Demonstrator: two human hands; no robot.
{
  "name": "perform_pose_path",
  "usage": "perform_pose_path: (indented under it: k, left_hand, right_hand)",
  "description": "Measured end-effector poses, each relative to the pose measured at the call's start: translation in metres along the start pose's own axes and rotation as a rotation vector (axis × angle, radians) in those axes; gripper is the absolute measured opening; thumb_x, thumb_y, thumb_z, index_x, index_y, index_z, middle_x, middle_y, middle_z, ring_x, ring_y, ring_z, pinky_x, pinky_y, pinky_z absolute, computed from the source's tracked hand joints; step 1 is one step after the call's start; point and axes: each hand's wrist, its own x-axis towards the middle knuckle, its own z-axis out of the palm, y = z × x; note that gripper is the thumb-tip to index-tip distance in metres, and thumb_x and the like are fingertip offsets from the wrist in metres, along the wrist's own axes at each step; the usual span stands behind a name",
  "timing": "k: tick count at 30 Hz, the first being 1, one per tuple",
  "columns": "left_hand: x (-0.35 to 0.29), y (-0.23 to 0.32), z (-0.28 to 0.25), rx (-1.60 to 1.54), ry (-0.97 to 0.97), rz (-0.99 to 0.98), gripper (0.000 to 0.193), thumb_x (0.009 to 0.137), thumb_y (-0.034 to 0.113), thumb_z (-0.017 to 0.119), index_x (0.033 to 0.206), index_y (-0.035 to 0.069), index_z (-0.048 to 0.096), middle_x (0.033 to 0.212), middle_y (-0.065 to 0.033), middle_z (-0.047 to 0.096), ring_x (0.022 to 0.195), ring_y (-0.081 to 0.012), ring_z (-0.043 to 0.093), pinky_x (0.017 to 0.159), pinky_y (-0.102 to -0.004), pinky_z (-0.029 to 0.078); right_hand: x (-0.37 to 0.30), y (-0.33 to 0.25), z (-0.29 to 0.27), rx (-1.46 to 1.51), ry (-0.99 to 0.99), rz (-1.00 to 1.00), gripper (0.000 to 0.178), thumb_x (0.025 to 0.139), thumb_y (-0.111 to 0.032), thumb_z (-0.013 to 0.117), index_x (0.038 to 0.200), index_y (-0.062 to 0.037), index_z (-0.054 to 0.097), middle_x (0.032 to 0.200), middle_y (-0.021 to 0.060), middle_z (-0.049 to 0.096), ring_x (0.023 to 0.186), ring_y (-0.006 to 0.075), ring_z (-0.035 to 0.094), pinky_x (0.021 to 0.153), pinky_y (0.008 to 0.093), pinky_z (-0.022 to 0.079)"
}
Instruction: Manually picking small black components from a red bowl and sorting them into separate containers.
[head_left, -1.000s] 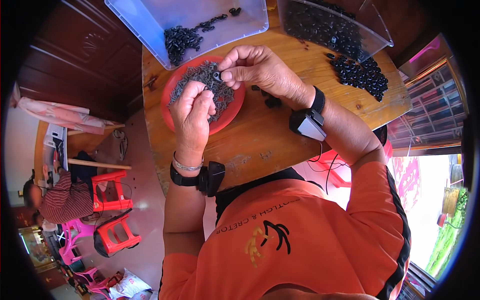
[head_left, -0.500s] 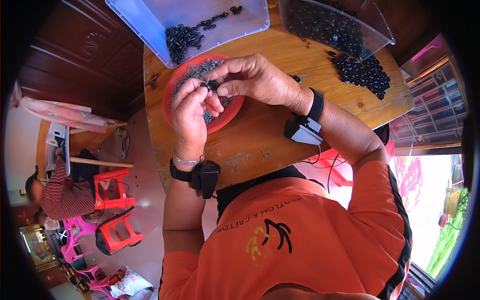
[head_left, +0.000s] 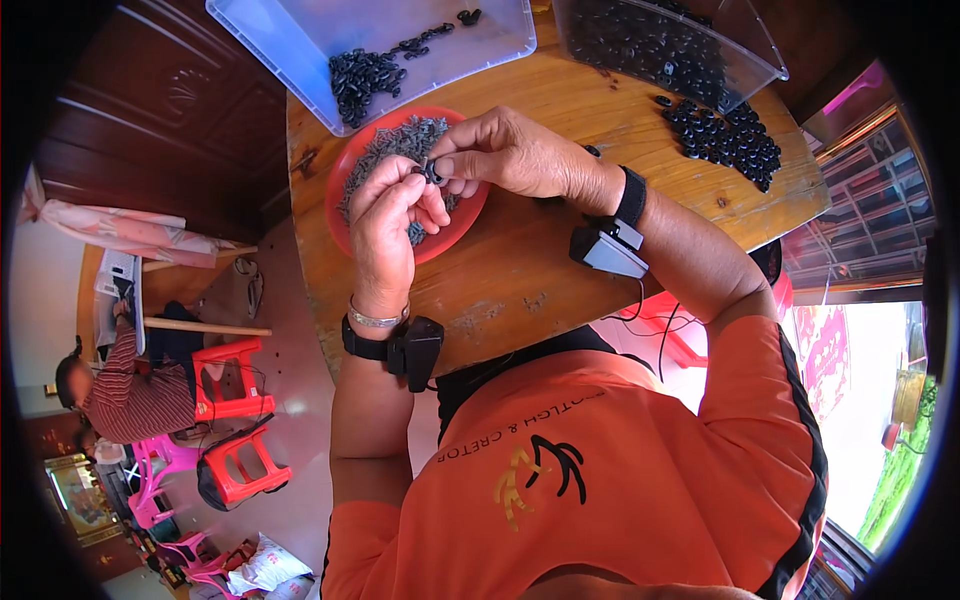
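Nearest: orange shirt with black side stripes is filling the lower view, both forearms reaching up over the table. Left wrist is carrying a silver bracelet and a black strapped device; right wrist is wearing a strapped black-and-grey device.

Left hand is pinching a small black part between thumb and forefinger, other fingers curling loosely. Right hand is pinching the same spot from the other side, thumb against fingertips. Can't tell if it's one piece or two put together; too small. Part is sitting between the two hands, above the red bowl.

Bowl is resting on the table, holding a heap of small grey pieces. Past it, a clear bluish bin is holding a pile of black pieces. Farther right, a transparent bin is tilting over, black parts inside; a patch of rounded black parts is lying just beside it.

Far left: a person in a striped top is sitting near red stools.
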Motion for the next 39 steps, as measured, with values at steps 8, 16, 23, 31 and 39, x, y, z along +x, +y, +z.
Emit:
perform_pose_path:
  k: [8, 16, 23, 31, 39]
  left_hand:
    - [0.002, -0.003, 0.003, 0.027, 0.015, 0.015, 0.016, 0.087, 0.016, 0.047, 0.079, 0.004, 0.052, 0.068, -0.0036, 0.056, 0.057, -0.0103, 0.053, 0.052, -0.0211, 0.042]
    - [0.002, -0.003, -0.001, 0.316, 0.115, 0.111, 0.013, 0.087, 0.012, 0.052, 0.078, 0.002, 0.054, 0.059, 0.0013, 0.051, 0.053, -0.0042, 0.044, 0.049, -0.0186, 0.034]
    - [0.000, -0.002, 0.002, 0.371, 0.107, 0.096, 0.011, 0.086, 0.011, 0.053, 0.080, 0.002, 0.055, 0.058, 0.0015, 0.050, 0.052, -0.0040, 0.043, 0.048, -0.0193, 0.034]
    - [0.000, -0.003, 0.004, 0.382, 0.101, 0.094, 0.011, 0.086, 0.010, 0.053, 0.079, 0.002, 0.054, 0.057, 0.0022, 0.047, 0.051, -0.0038, 0.041, 0.047, -0.0195, 0.033]
    - [0.001, -0.004, 0.004, 0.401, 0.099, 0.129, 0.012, 0.086, 0.009, 0.053, 0.078, 0.001, 0.052, 0.058, 0.0020, 0.047, 0.052, -0.0044, 0.042, 0.048, -0.0200, 0.036]
  right_hand:
    - [0.001, 0.008, -0.004, 0.176, 0.067, -0.043, 0.020, 0.090, -0.009, 0.057, 0.108, -0.0039, 0.064, 0.083, 0.0004, 0.064, 0.074, 0.0070, 0.059, 0.069, 0.0214, 0.050]
    - [0.001, 0.003, -0.013, 0.168, 0.098, -0.024, 0.021, 0.088, -0.007, 0.060, 0.108, -0.0031, 0.062, 0.085, 0.0006, 0.064, 0.074, 0.0063, 0.059, 0.069, 0.0196, 0.050]
    - [0.002, 0.003, -0.014, 0.195, 0.094, -0.031, 0.016, 0.086, -0.008, 0.062, 0.101, -0.0028, 0.063, 0.083, 0.0004, 0.064, 0.072, 0.0059, 0.060, 0.068, 0.0187, 0.050]
    - [0.002, 0.003, -0.010, 0.126, 0.083, -0.053, 0.015, 0.086, -0.009, 0.064, 0.099, -0.0027, 0.063, 0.080, 0.0002, 0.064, 0.071, 0.0061, 0.060, 0.067, 0.0192, 0.050]
    - [0.001, 0.001, -0.008, 0.040, 0.073, -0.045, 0.014, 0.085, -0.008, 0.064, 0.098, -0.0023, 0.064, 0.080, 0.0007, 0.064, 0.072, 0.0065, 0.060, 0.066, 0.0205, 0.050]
